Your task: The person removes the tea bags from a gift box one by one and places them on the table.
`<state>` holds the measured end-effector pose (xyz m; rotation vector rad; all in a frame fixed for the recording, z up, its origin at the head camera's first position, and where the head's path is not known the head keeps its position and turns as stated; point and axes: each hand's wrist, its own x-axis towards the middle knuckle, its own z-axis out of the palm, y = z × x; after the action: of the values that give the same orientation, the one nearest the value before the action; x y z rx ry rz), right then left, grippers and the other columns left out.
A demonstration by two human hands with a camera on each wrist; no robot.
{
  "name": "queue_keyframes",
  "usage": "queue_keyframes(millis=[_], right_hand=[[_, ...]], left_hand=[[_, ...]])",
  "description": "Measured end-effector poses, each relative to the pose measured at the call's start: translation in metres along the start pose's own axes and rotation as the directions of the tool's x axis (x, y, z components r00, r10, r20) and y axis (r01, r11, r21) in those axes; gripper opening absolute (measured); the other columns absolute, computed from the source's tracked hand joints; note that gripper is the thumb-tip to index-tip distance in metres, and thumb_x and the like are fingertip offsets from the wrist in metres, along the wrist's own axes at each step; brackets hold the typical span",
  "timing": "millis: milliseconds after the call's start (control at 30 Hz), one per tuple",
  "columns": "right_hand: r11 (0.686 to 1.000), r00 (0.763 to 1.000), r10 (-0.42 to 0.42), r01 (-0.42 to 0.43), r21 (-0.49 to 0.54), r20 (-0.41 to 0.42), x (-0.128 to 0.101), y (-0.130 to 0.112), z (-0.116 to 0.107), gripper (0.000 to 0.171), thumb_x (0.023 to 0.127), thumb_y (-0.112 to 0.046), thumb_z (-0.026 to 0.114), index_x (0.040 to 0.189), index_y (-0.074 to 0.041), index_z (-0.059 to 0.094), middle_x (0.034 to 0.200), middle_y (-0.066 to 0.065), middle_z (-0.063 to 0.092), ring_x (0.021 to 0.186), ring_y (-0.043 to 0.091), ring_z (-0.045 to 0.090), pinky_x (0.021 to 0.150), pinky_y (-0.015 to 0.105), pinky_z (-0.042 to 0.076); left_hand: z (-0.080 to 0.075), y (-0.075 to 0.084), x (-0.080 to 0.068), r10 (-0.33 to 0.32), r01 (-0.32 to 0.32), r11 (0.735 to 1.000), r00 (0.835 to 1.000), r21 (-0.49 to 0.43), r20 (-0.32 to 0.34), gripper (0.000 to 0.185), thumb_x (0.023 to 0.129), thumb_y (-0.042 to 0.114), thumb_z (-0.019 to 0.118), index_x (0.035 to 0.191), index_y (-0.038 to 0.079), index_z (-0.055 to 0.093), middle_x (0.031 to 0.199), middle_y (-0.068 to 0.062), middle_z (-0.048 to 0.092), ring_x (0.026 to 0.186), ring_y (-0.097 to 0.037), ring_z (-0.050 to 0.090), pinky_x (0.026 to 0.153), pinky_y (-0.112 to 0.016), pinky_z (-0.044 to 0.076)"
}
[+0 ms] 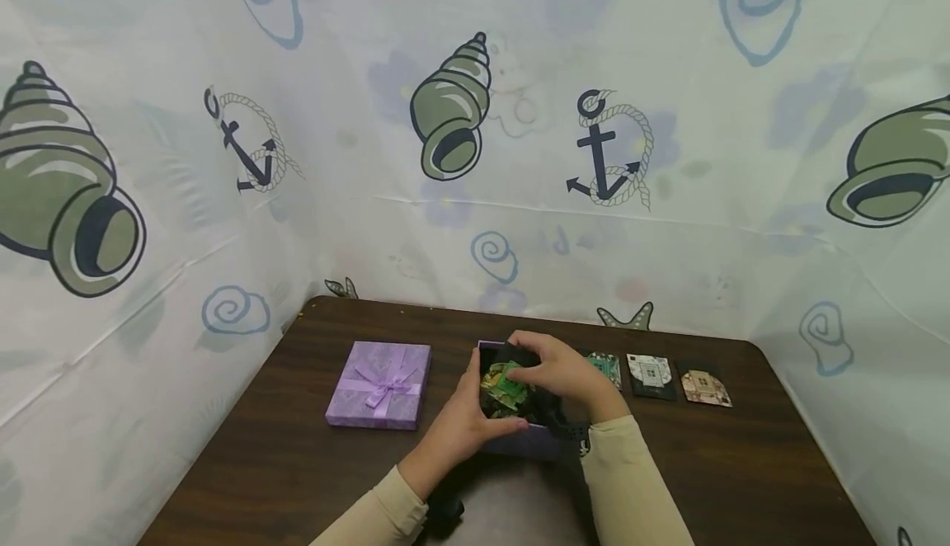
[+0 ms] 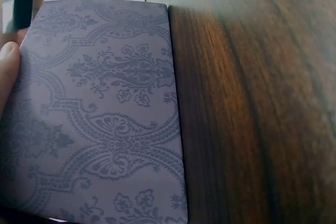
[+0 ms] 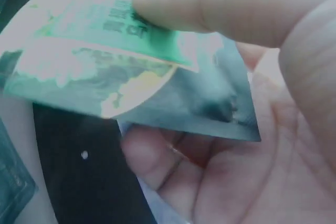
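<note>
An open purple box (image 1: 529, 444) stands at the middle of the brown table (image 1: 297, 463). My left hand (image 1: 462, 416) grips its left side; the left wrist view shows the box's patterned wall (image 2: 105, 114) close up with my thumb (image 2: 7, 72) on its edge. My right hand (image 1: 552, 369) is over the box and pinches a green printed packet (image 1: 508, 384). In the right wrist view the green packet (image 3: 105, 61) sits between thumb (image 3: 210, 11) and fingers (image 3: 168, 158). The box holds several more packets, partly hidden by my hands.
The box's purple lid (image 1: 379, 386) with a ribbon bow lies flat to the left. Three small flat packets (image 1: 651, 376) lie in a row to the right of the box. A sheet printed with shells and anchors walls in the table on three sides.
</note>
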<state>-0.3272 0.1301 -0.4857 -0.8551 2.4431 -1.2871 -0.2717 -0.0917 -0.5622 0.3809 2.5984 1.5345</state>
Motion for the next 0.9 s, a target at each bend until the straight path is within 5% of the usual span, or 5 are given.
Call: queue_keyframes(millis=[300,433,600,733,900], right_hand=[[0.993,0.99,0.036,-0.021,0.115,-0.137,-0.028,0.007,-0.006,0.032,0.107,-0.025,0.074,0.137,-0.024,0.065,0.122,0.014,0.069,0.089,0.034,0.073,0.071,0.048,0.067],[0.983,0.977,0.091,-0.057,0.173,-0.195,-0.035,0.002,-0.008,0.042,0.103,-0.015,0.078,0.14,-0.016,0.059,0.143,0.027,0.063,0.088,0.036,0.078,0.075,0.045,0.068],[0.995,0.957,0.08,-0.059,0.082,-0.278,-0.043,0.001,-0.009,0.035,0.102,-0.022,0.081,0.13,-0.019,0.061,0.132,0.016,0.069,0.083,0.028,0.074,0.072,0.039,0.064],[1.0,0.919,0.019,-0.026,-0.012,-0.393,-0.049,0.006,-0.009,0.038,0.102,-0.03,0.08,0.136,-0.024,0.065,0.129,0.007,0.071,0.09,0.02,0.068,0.073,0.031,0.057],[0.997,0.849,-0.049,0.069,0.018,-0.525,-0.056,0.023,-0.008,0.048,0.1,-0.023,0.082,0.144,-0.018,0.063,0.102,0.008,0.062,0.071,0.012,0.053,0.063,0.028,0.048]], left_hand=[[-0.001,0.001,0.002,-0.016,0.017,1.0,1.0,0.024,-0.01,0.145,0.08,0.066,0.092,0.176,0.029,-0.01,0.183,-0.02,0.013,0.163,-0.046,0.032,0.123,-0.067,0.04],[-0.001,0.002,0.003,-0.02,0.021,0.999,1.0,0.032,-0.007,0.146,0.079,0.066,0.093,0.177,0.027,-0.009,0.182,-0.021,0.014,0.163,-0.046,0.033,0.123,-0.066,0.041],[-0.002,0.003,0.001,-0.034,0.034,0.999,0.999,0.023,0.0,0.15,0.075,0.072,0.092,0.177,0.027,-0.008,0.183,-0.019,0.013,0.164,-0.045,0.031,0.124,-0.067,0.039],[-0.001,0.001,0.002,-0.033,0.033,0.999,0.999,0.021,0.001,0.148,0.075,0.072,0.091,0.176,0.031,-0.009,0.183,-0.018,0.012,0.164,-0.045,0.03,0.124,-0.068,0.038],[0.002,-0.002,0.003,-0.044,0.043,0.999,0.999,0.021,0.006,0.146,0.077,0.067,0.092,0.175,0.036,-0.012,0.184,-0.017,0.011,0.164,-0.046,0.03,0.122,-0.069,0.04]])
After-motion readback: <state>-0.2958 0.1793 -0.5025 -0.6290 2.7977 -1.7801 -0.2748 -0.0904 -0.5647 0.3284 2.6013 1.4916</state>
